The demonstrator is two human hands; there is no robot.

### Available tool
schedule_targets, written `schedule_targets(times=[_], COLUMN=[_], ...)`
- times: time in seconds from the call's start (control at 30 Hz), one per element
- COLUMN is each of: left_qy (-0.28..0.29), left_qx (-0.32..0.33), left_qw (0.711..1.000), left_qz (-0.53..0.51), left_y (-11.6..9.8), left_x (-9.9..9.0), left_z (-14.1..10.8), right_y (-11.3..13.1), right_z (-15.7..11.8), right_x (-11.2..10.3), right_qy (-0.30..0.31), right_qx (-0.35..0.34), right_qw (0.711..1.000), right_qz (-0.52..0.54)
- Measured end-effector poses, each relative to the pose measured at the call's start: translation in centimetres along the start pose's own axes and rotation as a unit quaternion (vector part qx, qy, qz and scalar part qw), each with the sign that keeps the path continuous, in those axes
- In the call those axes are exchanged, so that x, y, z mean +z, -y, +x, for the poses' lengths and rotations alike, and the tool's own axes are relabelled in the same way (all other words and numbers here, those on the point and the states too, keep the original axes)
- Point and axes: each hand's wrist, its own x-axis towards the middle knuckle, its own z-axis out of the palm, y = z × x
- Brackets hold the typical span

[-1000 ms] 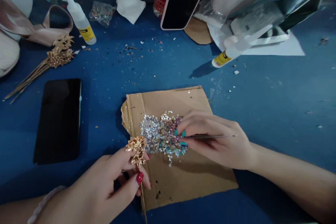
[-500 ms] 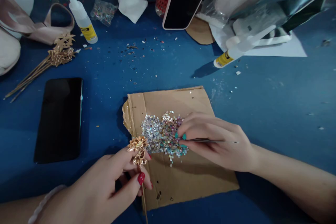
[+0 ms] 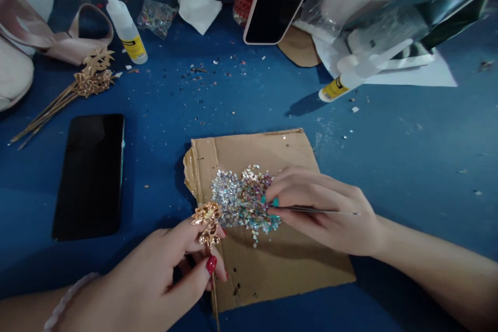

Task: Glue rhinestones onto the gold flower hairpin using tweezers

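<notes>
My left hand (image 3: 171, 264), at the lower left edge of the cardboard, grips a gold flower hairpin (image 3: 209, 222) by its stem, with the flower head facing up. On the cardboard (image 3: 280, 264) lies a pile of small shiny chips (image 3: 229, 194), silver on the left and multicoloured on the right. My right hand (image 3: 322, 207) pinches thin metal tweezers (image 3: 319, 209) at the right side of the pile. The tips of the tweezers are hidden by the fingers and chips.
A black phone (image 3: 89, 176) lies at the left, below several gold hairpins (image 3: 91, 80). Glue bottles stand at the back left (image 3: 130, 36) and lean at the right (image 3: 336, 85). Behind are a white-edged device (image 3: 280, 0), a small bag of chips (image 3: 156, 16) and plastic bags.
The whole view has shifted slightly, so everything sits a little further right. Both hands keep their holds and have hardly moved against the cardboard.
</notes>
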Motion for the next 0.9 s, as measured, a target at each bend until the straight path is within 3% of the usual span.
schedule_targets(times=[0.17,0.37,0.5,0.77,0.9], left_qy=[-0.019,0.006,-0.015,-0.001,-0.025], left_qx=[0.009,-0.004,0.010,-0.015,-0.001], left_qw=[1.000,1.000,1.000,1.000,1.000], left_qz=[0.008,0.012,0.015,0.007,0.009], left_y=[0.8,0.3,0.1,-0.5,0.0], left_x=[0.3,0.1,0.1,0.0,0.3], left_z=[-0.2,-0.1,0.0,0.0,0.0], right_y=[0.0,0.0,0.0,0.0,0.1], right_z=[0.0,0.0,0.0,0.0,0.0], right_x=[0.0,0.1,0.1,0.0,0.0], right_qy=[-0.003,0.003,0.002,0.002,0.002], right_qx=[-0.002,-0.011,-0.010,-0.015,-0.018], right_qw=[1.000,1.000,1.000,1.000,1.000], right_qz=[-0.001,-0.008,-0.010,-0.017,-0.013])
